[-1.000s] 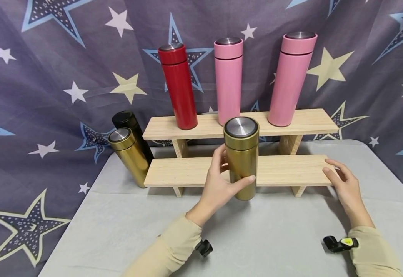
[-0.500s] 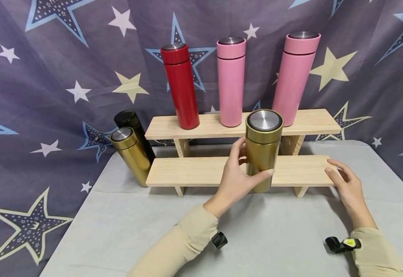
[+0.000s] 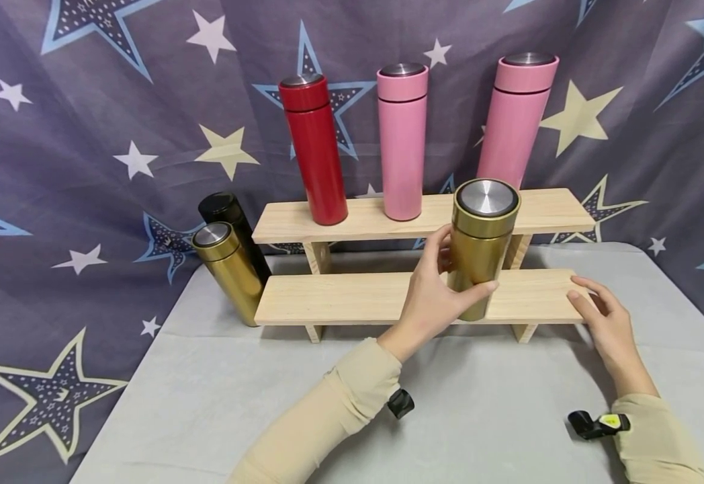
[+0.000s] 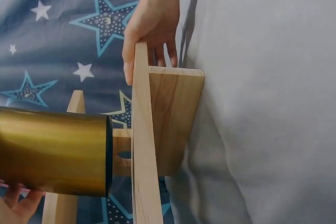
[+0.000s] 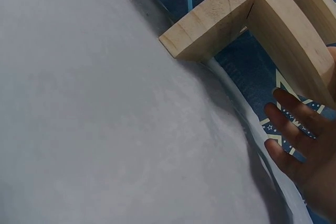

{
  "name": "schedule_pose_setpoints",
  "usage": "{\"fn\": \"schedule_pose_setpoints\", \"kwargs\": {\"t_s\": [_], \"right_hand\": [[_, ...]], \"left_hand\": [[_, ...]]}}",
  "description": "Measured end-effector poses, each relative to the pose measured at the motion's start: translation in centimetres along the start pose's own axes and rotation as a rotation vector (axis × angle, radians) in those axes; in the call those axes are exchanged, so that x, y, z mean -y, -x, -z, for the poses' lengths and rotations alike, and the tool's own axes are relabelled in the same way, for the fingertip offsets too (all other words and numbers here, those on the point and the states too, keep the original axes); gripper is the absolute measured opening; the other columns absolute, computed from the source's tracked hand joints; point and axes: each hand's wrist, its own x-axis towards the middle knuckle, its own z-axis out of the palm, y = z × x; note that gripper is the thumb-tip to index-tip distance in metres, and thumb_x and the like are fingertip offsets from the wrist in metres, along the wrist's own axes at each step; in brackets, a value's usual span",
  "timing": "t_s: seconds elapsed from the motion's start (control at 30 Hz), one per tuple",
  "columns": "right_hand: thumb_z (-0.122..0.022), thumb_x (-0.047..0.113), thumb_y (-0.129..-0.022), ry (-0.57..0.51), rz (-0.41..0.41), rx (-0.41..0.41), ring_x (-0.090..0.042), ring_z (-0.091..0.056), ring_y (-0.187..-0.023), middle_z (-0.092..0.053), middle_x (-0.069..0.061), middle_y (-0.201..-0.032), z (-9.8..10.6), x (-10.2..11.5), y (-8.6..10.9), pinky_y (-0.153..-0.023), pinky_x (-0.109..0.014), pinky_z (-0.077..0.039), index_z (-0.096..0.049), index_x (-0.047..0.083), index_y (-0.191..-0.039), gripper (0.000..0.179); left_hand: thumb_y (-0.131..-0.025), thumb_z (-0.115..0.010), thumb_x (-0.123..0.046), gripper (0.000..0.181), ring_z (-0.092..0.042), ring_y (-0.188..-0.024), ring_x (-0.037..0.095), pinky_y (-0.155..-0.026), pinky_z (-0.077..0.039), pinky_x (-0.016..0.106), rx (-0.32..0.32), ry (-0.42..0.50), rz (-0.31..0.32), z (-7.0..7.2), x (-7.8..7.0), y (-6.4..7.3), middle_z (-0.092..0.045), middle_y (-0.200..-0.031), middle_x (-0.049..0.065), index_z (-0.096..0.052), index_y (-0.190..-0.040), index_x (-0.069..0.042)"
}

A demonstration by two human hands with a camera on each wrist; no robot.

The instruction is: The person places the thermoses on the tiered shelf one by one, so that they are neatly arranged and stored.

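Observation:
My left hand (image 3: 427,302) grips a gold vacuum flask (image 3: 479,252) with a steel-topped lid, thumb across its near side. The flask stands nearly upright over the right half of the lower board (image 3: 334,299) of a two-tier wooden shelf. In the left wrist view a narrow gap shows between the flask's base (image 4: 108,153) and the board's top. My right hand (image 3: 612,333) holds the right end of that board, with thumb and forefinger on top. Its other fingers (image 5: 291,121) extend loosely below the board in the right wrist view.
On the upper board (image 3: 358,225) stand a red flask (image 3: 316,158), a pink flask (image 3: 403,148) and another pink flask (image 3: 515,128), partly hidden. Left of the shelf, a gold flask (image 3: 234,282) stands before a black flask (image 3: 231,212). A star-patterned cloth hangs behind the grey-covered table (image 3: 207,403).
My left hand has carried the gold flask rightward and farther back, from in front of the shelf to over its lower board. The right hand stays at the board's end.

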Motion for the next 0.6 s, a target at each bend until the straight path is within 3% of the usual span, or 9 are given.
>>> {"fn": "schedule_pose_setpoints", "kwargs": {"t_s": [0.23,0.6], "right_hand": [[-0.062,0.032,-0.098,-0.026,0.008,-0.002,0.008,-0.053,-0.095,-0.054,0.026,-0.11,0.0,-0.1,-0.1,-0.075,-0.004,-0.042,-0.058,0.027,-0.14,0.043],[-0.062,0.032,-0.098,-0.034,0.008,0.001,0.008,-0.054,-0.094,-0.054,0.028,-0.106,0.0,-0.1,-0.1,-0.074,-0.005,-0.042,-0.058,0.027,-0.14,0.042]], "left_hand": [[-0.075,-0.088,-0.021,0.09,-0.056,-0.108,0.006,-0.092,-0.049,0.018,0.008,-0.039,-0.003,-0.9,-0.1,-1.1,-0.054,-0.13,0.004,-0.034,-0.147,-0.018],[-0.075,-0.089,-0.029,0.092,-0.056,-0.106,0.006,-0.09,-0.047,0.014,-0.008,-0.096,0.02,-3.0,0.0,-2.5,-0.053,-0.131,0.001,-0.033,-0.147,-0.023]]}}
